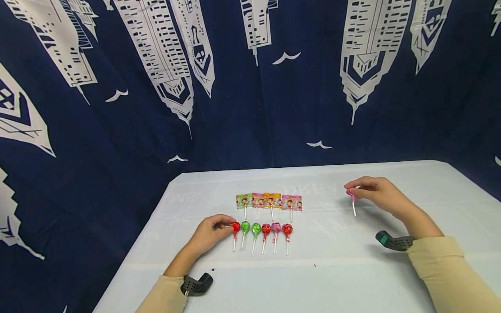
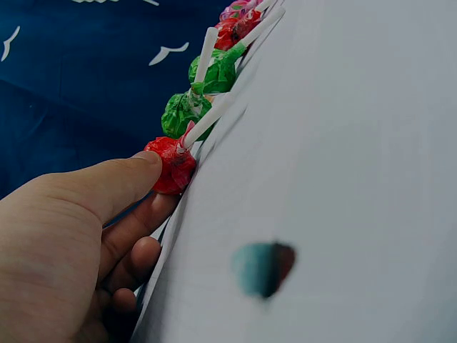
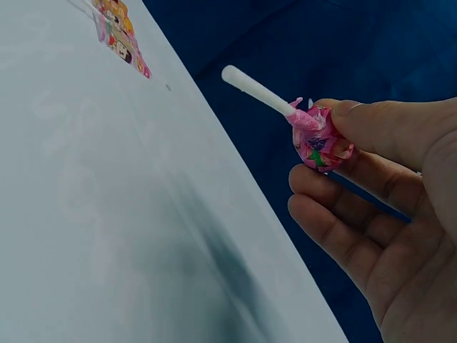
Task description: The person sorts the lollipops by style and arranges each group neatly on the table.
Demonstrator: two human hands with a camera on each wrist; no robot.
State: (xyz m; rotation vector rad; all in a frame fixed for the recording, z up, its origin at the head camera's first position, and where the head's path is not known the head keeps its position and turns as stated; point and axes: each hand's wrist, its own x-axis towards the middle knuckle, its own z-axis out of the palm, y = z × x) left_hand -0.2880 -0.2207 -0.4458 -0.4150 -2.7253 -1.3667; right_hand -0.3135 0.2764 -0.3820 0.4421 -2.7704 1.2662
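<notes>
With thumb and fingers, my left hand (image 1: 209, 234) pinches the red wrapped head of a lollipop (image 2: 171, 168) at the left end of a row. Right of it in that row lie two green lollipops (image 1: 256, 228), a red one (image 1: 266, 228), a pink one (image 1: 275, 227) and another red one (image 1: 287, 229), sticks toward me. Over the table's right side, my right hand (image 1: 377, 192) holds a pink-wrapped lollipop (image 3: 314, 139) by its head. Its white stick points down in the head view.
Behind the row lie several flat-packet lollipops, among them a green packet (image 1: 243, 201), an orange one (image 1: 272, 200) and a pink one (image 1: 292, 202). A white cloth covers the table (image 1: 274, 282). A dark blue printed curtain (image 1: 250, 130) hangs behind it.
</notes>
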